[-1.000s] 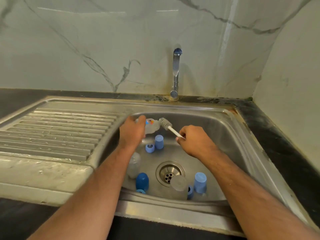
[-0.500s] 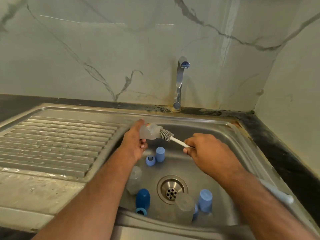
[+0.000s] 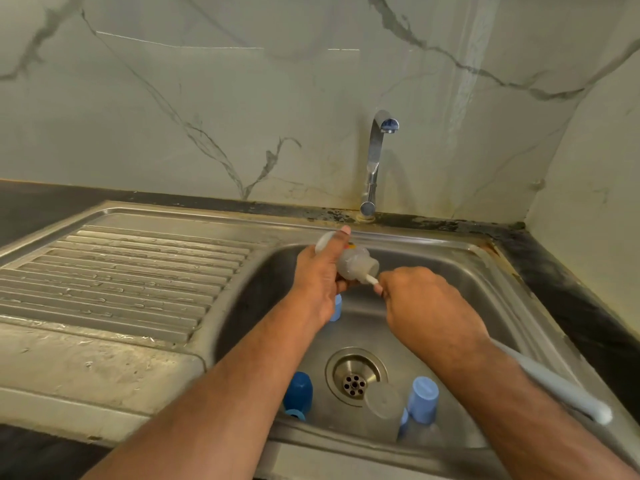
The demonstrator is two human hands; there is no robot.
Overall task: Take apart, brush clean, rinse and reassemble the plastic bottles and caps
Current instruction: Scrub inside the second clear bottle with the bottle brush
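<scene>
At nine o'clock the ribbed stainless-steel draining board [image 3: 131, 271] slopes toward the steel sink basin [image 3: 460, 268]. Low at seven o'clock of the basin's round steel drain [image 3: 355, 375], a dark blue plastic cap [image 3: 298, 389] stands on the basin floor, just beside the person's left forearm.

The left hand [image 3: 320, 282], above the basin toward eleven o'clock of the drain, grasps the small translucent plastic bottle [image 3: 356, 263]: its thumb runs along the top of the bottle and its fingers curl underneath. The bottle lies nearly level, its mouth turned to three o'clock. A pale blue cap [image 3: 336, 308] peeps out just under this hand.

At twelve o'clock the curved chrome tap [image 3: 375, 157] rises against the veined marble wall [image 3: 242, 98].

From the bottle's mouth a short stretch of white brush stem [image 3: 371, 279] leads into the right hand [image 3: 426, 306], whose fingers are clenched round it; the bristles cannot be seen. The brush's long pale grey handle [image 3: 561, 386] trails out behind the wrist to four o'clock.

At five o'clock of the drain, a translucent plastic cup [image 3: 382, 403] and a pale blue cylindrical cap [image 3: 423, 393] stand side by side.
</scene>
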